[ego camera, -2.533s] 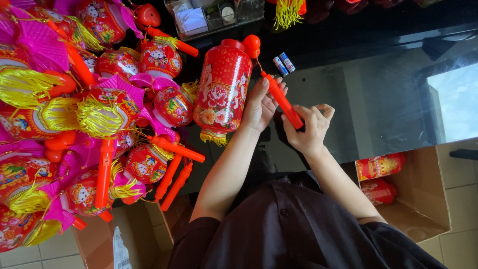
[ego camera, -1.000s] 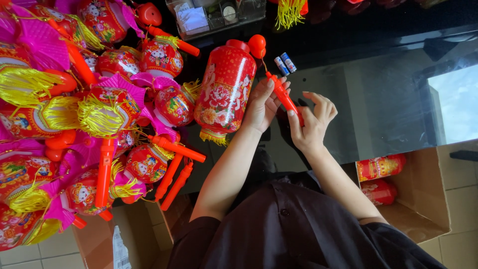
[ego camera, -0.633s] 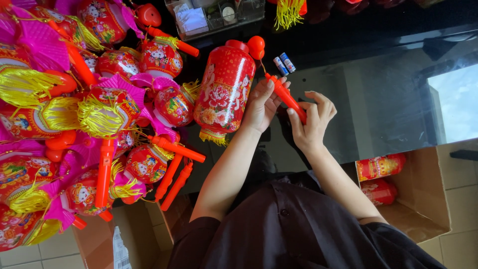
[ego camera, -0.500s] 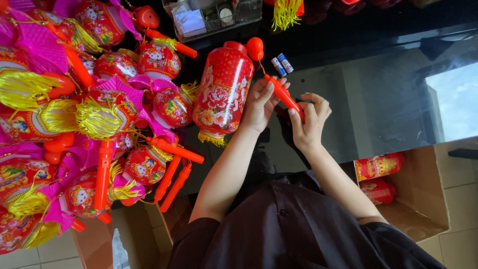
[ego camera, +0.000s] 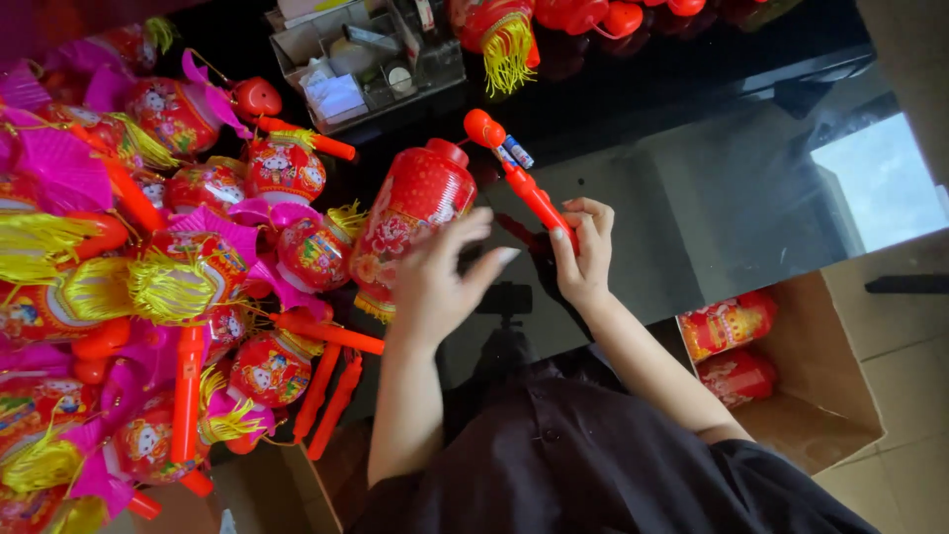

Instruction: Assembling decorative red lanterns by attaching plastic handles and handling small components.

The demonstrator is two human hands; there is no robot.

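A: Containers recorded?

B: One open brown cardboard box (ego camera: pixel 820 396) at the lower right, on the floor beside the table; two red cylindrical lanterns with printed figures (ego camera: pixel 730 348) are held in it, lying on their sides. One clear plastic organiser tray (ego camera: pixel 366 59) at the top of the glossy black glass table (ego camera: pixel 692 198); small white and grey items are kept in it, too small to be identified.

A: Hands?

B: Right hand (ego camera: pixel 583 259): closed on the lower end of a red plastic handle stick with a round knob (ego camera: pixel 524 183), which is raised at a slant. Left hand (ego camera: pixel 440 282): lifted, fingers spread and loose, nothing grasped; it is placed just in front of a red cylindrical paper lantern with floral print and yellow fringe (ego camera: pixel 410 213), lying tilted on the table by the stick's knob. Contact cannot be told.

A: Surroundings?

B: A heap of red and pink tasselled lanterns (ego camera: pixel 178 277) is piled at the left.
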